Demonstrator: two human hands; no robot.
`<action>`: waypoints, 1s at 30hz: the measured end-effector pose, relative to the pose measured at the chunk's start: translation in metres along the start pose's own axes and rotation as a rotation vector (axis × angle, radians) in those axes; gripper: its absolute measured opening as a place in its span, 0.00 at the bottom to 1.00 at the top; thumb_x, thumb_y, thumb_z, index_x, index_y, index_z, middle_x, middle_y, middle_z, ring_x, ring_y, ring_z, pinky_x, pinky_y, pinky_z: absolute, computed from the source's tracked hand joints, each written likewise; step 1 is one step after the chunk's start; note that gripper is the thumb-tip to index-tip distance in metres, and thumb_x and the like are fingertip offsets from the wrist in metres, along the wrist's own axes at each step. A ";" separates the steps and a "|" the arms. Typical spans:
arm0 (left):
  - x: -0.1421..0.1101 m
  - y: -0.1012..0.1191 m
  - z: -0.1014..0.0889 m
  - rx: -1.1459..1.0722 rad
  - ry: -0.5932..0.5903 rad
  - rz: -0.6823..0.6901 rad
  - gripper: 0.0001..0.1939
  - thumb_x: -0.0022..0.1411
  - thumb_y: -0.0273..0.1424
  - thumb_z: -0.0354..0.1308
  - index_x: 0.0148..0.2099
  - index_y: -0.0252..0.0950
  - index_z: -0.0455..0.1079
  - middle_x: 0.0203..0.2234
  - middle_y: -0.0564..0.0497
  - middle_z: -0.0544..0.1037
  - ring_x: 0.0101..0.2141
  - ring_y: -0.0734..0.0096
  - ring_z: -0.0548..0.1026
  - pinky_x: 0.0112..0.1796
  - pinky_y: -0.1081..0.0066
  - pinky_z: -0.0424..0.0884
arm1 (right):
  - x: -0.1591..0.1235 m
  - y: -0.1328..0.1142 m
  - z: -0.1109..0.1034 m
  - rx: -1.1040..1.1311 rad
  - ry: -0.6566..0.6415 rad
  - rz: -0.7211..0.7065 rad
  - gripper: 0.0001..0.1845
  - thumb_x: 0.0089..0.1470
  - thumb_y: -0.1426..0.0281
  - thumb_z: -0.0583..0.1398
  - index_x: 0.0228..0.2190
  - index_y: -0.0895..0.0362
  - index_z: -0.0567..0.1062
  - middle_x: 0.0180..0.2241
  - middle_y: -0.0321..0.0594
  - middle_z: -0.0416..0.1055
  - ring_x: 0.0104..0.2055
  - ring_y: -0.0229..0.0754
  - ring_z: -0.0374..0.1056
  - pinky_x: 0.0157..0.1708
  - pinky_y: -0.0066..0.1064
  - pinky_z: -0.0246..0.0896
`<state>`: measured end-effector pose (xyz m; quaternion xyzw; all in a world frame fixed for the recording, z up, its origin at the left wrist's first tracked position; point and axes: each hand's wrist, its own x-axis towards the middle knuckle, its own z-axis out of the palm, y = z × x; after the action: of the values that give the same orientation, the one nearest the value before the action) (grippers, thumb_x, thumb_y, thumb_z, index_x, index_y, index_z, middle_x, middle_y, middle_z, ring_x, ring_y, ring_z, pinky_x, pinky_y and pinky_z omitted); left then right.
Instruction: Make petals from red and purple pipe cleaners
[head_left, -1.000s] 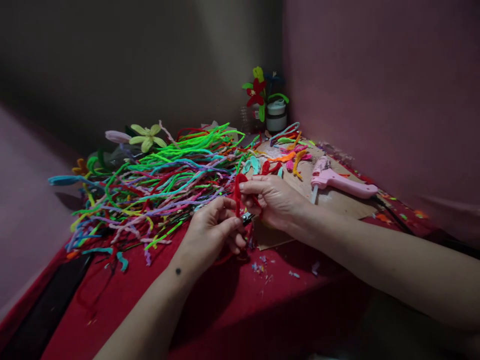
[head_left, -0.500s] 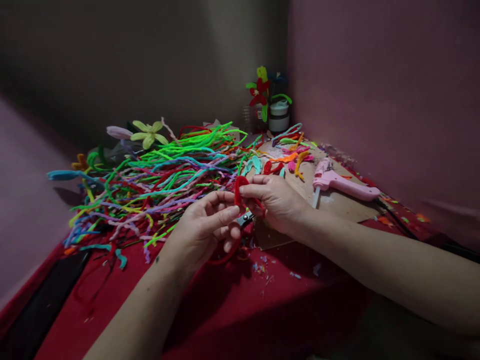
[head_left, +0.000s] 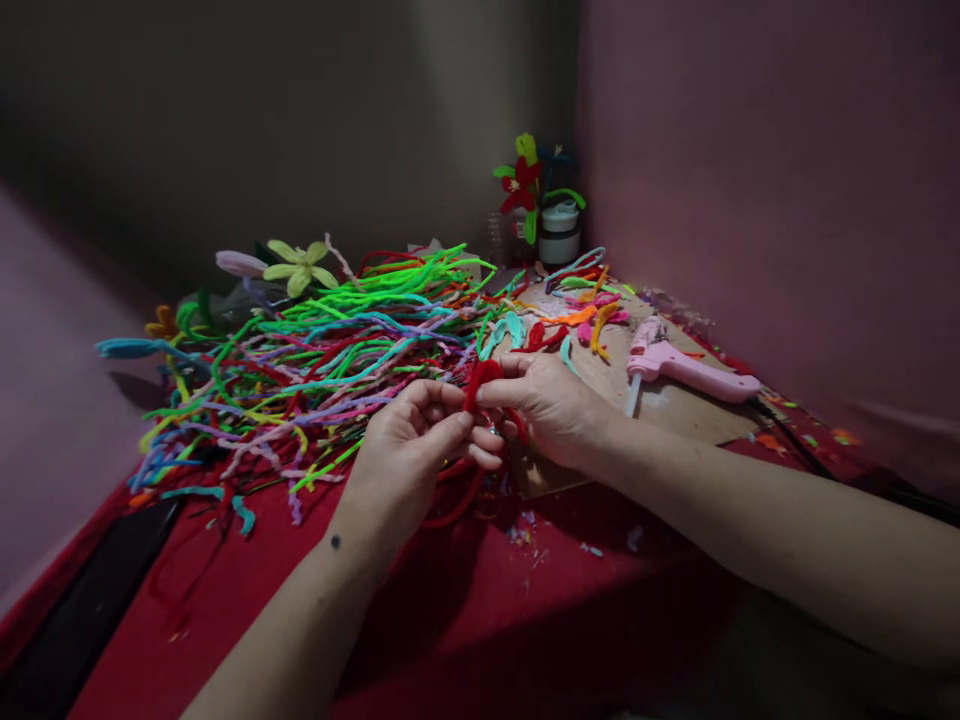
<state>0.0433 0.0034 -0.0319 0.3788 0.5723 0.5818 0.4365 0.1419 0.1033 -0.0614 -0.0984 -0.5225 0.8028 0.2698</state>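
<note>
A red pipe cleaner [head_left: 482,380], bent over at the top, is pinched between my two hands in the middle of the view. My left hand [head_left: 424,430] grips it from the left with thumb and forefinger. From the right, my right hand [head_left: 551,405] holds the upper bend in its closed fingers. A length of red pipe cleaner curves down below my left fingers. Behind the fingers, a small shiny metal tool [head_left: 493,428] shows only in part; its kind is mostly hidden.
Many coloured pipe cleaners [head_left: 352,340] lie heaped at the left. A pink glue gun [head_left: 690,370] rests on cardboard [head_left: 697,420] at the right, beside short bent pieces. Pipe-cleaner flowers [head_left: 520,185] and a white container [head_left: 559,235] stand at the back. Fluff scraps dot the red cloth [head_left: 585,610].
My left fingers have shifted on the red pipe cleaner and now cover more of the metal tool. The bend has tilted slightly. My right hand keeps its hold.
</note>
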 end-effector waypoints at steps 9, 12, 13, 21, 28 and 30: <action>-0.001 0.003 0.005 0.192 0.085 -0.022 0.07 0.55 0.32 0.57 0.32 0.34 0.64 0.16 0.53 0.75 0.16 0.73 0.73 0.21 0.75 0.69 | -0.005 -0.005 0.007 -0.011 0.018 -0.003 0.07 0.43 0.75 0.58 0.21 0.57 0.63 0.14 0.28 0.61 0.14 0.33 0.61 0.15 0.25 0.54; -0.001 0.002 0.005 0.217 0.103 -0.004 0.05 0.56 0.30 0.55 0.31 0.34 0.63 0.16 0.52 0.75 0.17 0.73 0.74 0.22 0.76 0.69 | -0.005 -0.004 0.007 -0.029 0.060 -0.032 0.11 0.45 0.68 0.61 0.20 0.57 0.63 0.15 0.29 0.61 0.15 0.31 0.59 0.16 0.25 0.53; 0.000 0.002 0.005 0.214 0.096 -0.001 0.05 0.56 0.30 0.55 0.31 0.34 0.63 0.16 0.52 0.75 0.17 0.73 0.74 0.22 0.75 0.69 | -0.004 -0.004 0.006 -0.050 0.095 -0.041 0.12 0.45 0.67 0.61 0.19 0.57 0.63 0.15 0.29 0.60 0.15 0.30 0.57 0.15 0.25 0.51; 0.004 0.001 -0.003 -0.077 -0.065 -0.109 0.06 0.52 0.29 0.57 0.30 0.32 0.64 0.17 0.50 0.75 0.16 0.74 0.72 0.21 0.75 0.67 | 0.002 -0.004 -0.001 0.033 0.143 -0.027 0.10 0.41 0.69 0.63 0.18 0.60 0.68 0.16 0.32 0.63 0.17 0.30 0.56 0.17 0.25 0.46; 0.003 0.002 -0.007 -0.030 -0.017 -0.013 0.05 0.53 0.28 0.59 0.32 0.31 0.66 0.19 0.49 0.76 0.17 0.75 0.72 0.23 0.76 0.68 | 0.001 -0.008 0.000 -0.052 0.099 -0.032 0.11 0.45 0.65 0.62 0.21 0.61 0.70 0.18 0.33 0.64 0.19 0.31 0.57 0.21 0.26 0.50; 0.002 0.004 -0.007 -0.023 0.076 0.031 0.06 0.52 0.27 0.59 0.31 0.32 0.65 0.18 0.51 0.76 0.16 0.75 0.71 0.21 0.76 0.68 | -0.001 -0.011 0.001 -0.132 0.109 -0.030 0.08 0.44 0.68 0.62 0.21 0.61 0.71 0.19 0.33 0.65 0.21 0.31 0.58 0.24 0.26 0.52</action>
<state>0.0354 0.0033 -0.0286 0.3604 0.5758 0.6089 0.4096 0.1455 0.1055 -0.0515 -0.1518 -0.5601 0.7560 0.3027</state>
